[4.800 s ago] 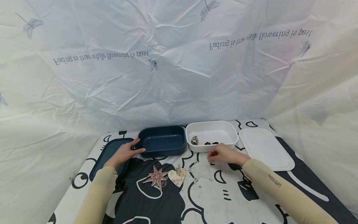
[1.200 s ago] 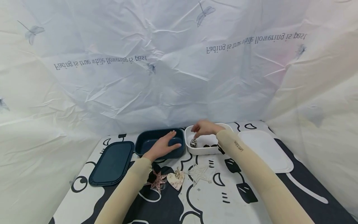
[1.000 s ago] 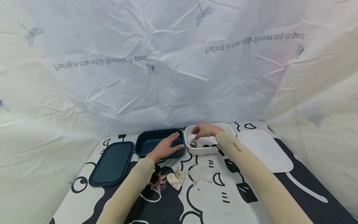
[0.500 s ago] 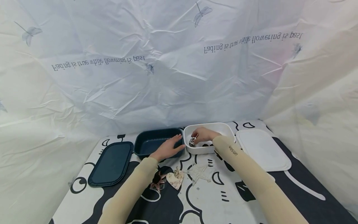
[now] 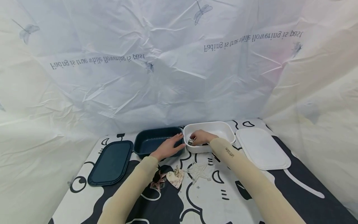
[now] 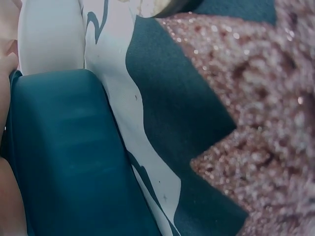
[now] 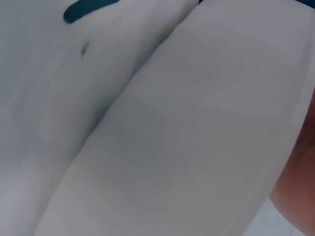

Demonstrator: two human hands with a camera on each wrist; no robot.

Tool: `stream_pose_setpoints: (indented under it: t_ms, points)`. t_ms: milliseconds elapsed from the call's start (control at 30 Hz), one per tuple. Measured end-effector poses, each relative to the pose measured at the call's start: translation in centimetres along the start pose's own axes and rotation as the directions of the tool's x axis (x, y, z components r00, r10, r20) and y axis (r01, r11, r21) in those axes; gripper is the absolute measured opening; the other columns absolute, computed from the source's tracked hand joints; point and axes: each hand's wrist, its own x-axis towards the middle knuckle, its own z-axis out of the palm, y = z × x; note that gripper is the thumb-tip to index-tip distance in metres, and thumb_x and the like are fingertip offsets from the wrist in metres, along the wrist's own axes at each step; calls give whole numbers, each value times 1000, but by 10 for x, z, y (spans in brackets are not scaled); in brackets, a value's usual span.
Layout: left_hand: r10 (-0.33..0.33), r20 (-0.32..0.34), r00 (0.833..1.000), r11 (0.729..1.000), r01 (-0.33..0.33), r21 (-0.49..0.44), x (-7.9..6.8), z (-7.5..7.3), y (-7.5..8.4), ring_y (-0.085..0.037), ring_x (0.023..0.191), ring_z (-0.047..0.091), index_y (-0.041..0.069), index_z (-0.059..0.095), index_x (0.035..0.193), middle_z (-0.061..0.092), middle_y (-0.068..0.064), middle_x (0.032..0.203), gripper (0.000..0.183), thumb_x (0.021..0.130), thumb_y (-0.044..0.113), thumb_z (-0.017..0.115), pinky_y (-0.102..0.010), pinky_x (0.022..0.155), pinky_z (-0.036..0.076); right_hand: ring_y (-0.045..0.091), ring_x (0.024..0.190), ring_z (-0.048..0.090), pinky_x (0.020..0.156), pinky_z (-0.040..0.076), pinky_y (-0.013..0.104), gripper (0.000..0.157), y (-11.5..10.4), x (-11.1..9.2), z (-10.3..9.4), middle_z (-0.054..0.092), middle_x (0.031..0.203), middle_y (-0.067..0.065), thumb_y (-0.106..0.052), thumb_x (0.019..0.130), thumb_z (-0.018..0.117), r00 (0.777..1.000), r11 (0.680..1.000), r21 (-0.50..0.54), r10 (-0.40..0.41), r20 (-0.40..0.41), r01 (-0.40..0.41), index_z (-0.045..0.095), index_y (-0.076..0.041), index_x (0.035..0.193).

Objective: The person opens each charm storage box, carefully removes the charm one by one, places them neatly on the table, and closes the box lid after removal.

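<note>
In the head view my right hand (image 5: 202, 137) reaches down into the white box (image 5: 223, 132). Its fingers grip a white-tipped pine cone (image 5: 191, 142) at the box's left end, partly covering it. My left hand (image 5: 167, 147) lies with fingers extended over the right front rim of the dark blue box (image 5: 144, 150), fingertips by the seam between both boxes. The left wrist view has the blue box's side wall (image 6: 74, 147) close up, with part of the hand at the left edge. The white box's outer wall (image 7: 182, 128) fills most of the right wrist view.
A glittery pink star (image 5: 158, 183), a wooden heart (image 5: 175, 178) and a white star (image 5: 199, 172) lie in front of the boxes. The blue lid (image 5: 112, 163) is at left, the white lid (image 5: 263, 149) at right. A printed curtain (image 5: 179, 77) hangs behind.
My right hand has moved from the white star into the white box and lowered onto the pine cone. My left hand has shifted right along the blue box, from its left end.
</note>
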Motion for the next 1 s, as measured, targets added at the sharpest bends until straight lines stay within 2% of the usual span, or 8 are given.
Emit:
stream_pose_setpoints:
  t_ms: [133, 367, 1000]
  points:
    - [-6, 6, 1000, 1000, 6, 0, 1, 0, 0, -20, 152, 20, 23, 27, 161, 17, 4, 168, 71, 103, 59, 45, -48, 119, 29, 29, 117, 63, 98, 52, 42, 43, -1, 3, 2, 67, 127, 15, -18, 94, 70, 1000, 1000, -3, 7, 2, -7, 65, 1, 132]
    - [25, -4, 1000, 1000, -25, 5, 0, -2, 0, -24, 152, 22, 17, 29, 161, 20, -2, 167, 70, 104, 56, 46, -50, 119, 29, 30, 119, 61, 100, 51, 43, 42, -1, 4, 4, 66, 128, 14, -20, 96, 68, 1000, 1000, 10, 23, -3, -23, 65, 0, 133]
    - [30, -3, 1000, 1000, -30, -6, 0, 1, -1, -21, 152, 22, 20, 30, 160, 20, -1, 167, 67, 104, 52, 48, -49, 119, 30, 27, 115, 62, 97, 52, 43, 45, 0, 4, 6, 66, 127, 13, -25, 95, 69, 998, 998, 19, 60, -32, -59, 65, -2, 133]
